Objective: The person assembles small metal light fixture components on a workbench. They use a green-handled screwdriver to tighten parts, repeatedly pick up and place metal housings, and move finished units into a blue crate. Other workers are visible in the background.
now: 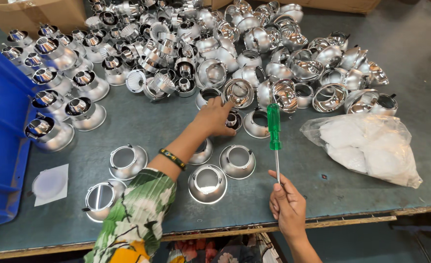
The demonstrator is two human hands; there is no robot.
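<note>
My left hand (214,116) reaches forward over the grey table (152,122) and rests its fingers on a shiny silver reflector cup (233,120) at the edge of a large heap of similar cups (210,53). A dark beaded bracelet (172,159) circles that wrist, and a green leaf-print sleeve covers the arm. My right hand (287,204) is near the table's front edge, gripping the metal shaft of a screwdriver (274,130) whose green translucent handle points away from me.
Several reflector cups (237,161) lie mouth-down near my arms. A blue plastic bin (1,141) stands at the left, a clear bag of white parts (371,146) at the right, a cardboard box (35,14) at the back left, and a white disc on paper (49,184).
</note>
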